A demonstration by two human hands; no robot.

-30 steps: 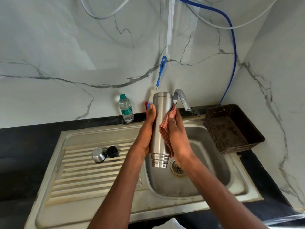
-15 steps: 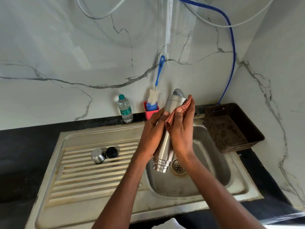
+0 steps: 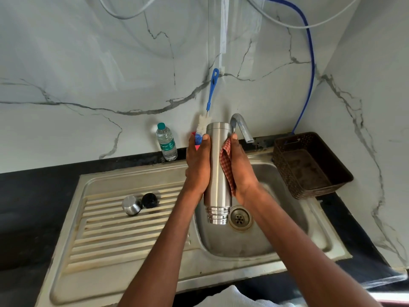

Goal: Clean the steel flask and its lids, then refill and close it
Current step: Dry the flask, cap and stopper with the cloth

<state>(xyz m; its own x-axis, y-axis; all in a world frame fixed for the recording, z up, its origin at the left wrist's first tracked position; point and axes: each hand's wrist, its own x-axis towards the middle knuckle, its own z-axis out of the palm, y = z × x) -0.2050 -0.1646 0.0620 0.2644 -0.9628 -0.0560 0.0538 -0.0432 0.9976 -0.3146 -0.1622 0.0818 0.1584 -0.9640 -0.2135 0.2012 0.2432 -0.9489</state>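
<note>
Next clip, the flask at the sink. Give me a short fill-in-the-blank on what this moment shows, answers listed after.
1. The flask is held with its open threaded mouth pointing ____.
2. The right hand presses a checked ____ against the flask.
3. The steel lid and black lid lie on the ribbed ____ of the sink.
4. The left hand holds the flask over the ____.

Answers: down; cloth; drainboard; basin

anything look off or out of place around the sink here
Nothing stands out as wrong. The steel flask is held upside down over the sink, mouth toward the drain, between the left hand and the right hand, which presses a checked cloth to it. Both lids lie on the drainboard.
</note>
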